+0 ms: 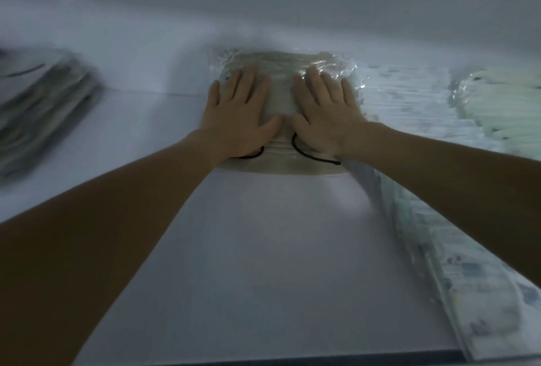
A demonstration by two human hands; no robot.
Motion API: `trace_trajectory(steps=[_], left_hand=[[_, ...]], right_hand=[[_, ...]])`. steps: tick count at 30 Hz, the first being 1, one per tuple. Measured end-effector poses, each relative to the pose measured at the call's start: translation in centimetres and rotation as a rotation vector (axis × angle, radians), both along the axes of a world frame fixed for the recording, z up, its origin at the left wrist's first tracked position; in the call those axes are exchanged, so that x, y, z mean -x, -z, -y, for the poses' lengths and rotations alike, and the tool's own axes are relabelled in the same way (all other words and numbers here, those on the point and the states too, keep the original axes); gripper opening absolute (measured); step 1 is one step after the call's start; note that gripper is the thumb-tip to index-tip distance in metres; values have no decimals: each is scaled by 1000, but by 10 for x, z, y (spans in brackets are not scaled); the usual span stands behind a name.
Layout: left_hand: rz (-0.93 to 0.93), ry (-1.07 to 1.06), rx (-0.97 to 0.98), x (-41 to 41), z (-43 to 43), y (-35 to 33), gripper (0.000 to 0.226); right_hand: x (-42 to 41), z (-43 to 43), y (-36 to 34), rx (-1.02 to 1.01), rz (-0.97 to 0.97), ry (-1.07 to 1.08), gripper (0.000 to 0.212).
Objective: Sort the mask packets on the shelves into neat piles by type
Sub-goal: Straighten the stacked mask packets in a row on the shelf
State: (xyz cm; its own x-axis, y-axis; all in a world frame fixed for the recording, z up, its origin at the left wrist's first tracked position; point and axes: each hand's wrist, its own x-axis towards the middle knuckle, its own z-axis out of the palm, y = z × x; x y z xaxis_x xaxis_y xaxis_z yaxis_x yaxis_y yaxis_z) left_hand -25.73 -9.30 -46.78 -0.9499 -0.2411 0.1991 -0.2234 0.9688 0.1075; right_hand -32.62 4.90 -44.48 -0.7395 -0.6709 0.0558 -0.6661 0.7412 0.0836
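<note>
A pile of clear packets holding beige masks with black ear loops (282, 108) lies at the back middle of the white shelf (263, 248). My left hand (238, 114) lies flat on the pile's left half, fingers straight and spread. My right hand (328, 114) lies flat on its right half in the same way. Both palms press down on the top packet. A blurred pile of grey packets (44, 102) sits at the far left. White packets with blue print (409, 108) lie to the right of the beige pile, and pale yellow-green ones (503, 102) at the far right.
A row of blue-printed packets (468, 292) runs along the right side toward the shelf's front edge (263, 361). The shelf's back wall (263, 14) stands just behind the piles. Bare shelf surface stretches between my forearms.
</note>
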Motion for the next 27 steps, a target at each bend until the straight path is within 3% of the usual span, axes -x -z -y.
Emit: trace_trajectory(steps=[4, 9, 13, 18, 22, 27], left_hand=[[-152, -22, -21, -32, 19, -16, 64], [-397, -26, 74, -118, 77, -35, 69], [-401, -154, 102, -192, 130, -22, 69], [-429, -220, 11, -242, 130, 10, 46], [-385, -259, 52, -247, 127, 17, 62], [-313, -310, 3, -249, 124, 14, 75]], right_hand=[[-28, 16, -8, 273, 61, -83, 67], [-103, 81, -4, 794, 643, -96, 69], [-166, 125, 3, 810, 737, -196, 59], [-227, 167, 3, 857, 960, -98, 60], [-235, 185, 3, 948, 966, 48, 69], [-237, 196, -1, 804, 837, 81, 85]])
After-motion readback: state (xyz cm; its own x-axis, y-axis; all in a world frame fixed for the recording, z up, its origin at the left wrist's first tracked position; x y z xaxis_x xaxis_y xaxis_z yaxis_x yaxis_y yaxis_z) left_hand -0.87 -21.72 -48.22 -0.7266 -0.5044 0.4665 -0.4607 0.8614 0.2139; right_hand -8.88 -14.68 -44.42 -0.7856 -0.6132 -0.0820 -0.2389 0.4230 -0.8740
